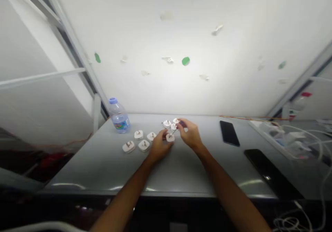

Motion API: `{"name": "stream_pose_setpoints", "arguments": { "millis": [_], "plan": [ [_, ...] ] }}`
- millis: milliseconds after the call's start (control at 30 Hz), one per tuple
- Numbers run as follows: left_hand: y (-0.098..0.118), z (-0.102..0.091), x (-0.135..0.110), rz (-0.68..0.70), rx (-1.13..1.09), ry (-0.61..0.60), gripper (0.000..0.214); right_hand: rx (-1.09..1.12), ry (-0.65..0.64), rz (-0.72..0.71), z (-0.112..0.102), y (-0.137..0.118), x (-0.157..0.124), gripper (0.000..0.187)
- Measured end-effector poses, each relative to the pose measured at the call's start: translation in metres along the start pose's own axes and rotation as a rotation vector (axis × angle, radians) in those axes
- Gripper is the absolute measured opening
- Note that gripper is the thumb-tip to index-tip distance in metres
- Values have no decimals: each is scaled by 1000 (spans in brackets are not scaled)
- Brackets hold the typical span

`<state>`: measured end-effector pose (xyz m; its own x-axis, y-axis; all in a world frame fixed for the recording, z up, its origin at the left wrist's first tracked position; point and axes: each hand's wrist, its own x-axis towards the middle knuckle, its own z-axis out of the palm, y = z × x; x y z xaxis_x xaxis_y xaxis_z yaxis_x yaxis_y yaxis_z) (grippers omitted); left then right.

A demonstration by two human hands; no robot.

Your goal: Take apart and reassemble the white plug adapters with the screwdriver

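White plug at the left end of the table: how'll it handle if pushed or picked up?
The white plug looks stiff and squat, so it probably won't tip or roll. Its smooth shell may slide on the glossy table when pushed.

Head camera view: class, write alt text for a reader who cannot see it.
The left hand and right hand reach over small white plug adapters on a grey table. A plastic water bottle stands to the left; a black smartphone lies to the right.
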<state>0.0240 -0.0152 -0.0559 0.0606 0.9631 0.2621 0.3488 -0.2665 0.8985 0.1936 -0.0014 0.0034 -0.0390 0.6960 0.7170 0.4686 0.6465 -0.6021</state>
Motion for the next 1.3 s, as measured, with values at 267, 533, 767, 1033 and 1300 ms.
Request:
{"name": "stream_pose_setpoints", "arguments": {
  "millis": [267,533,767,1033,1300],
  "plan": [
    [4,-1,0,-2,-3,10,55,0,-25,-7,-2,0,0,21],
    [11,-3,-2,82,84,-18,28,18,-38,-28,-1,-1,0,21],
    [11,-3,-3,82,144,3,28,11,-28,-19,-3,-3,0,22],
    [12,-3,-3,49,121,4,28,21,0,-8,-2,-5,0,22],
    [11,-3,-3,30,124,6,29,12,-14,-31,0,-4,0,21]
  ]
}}
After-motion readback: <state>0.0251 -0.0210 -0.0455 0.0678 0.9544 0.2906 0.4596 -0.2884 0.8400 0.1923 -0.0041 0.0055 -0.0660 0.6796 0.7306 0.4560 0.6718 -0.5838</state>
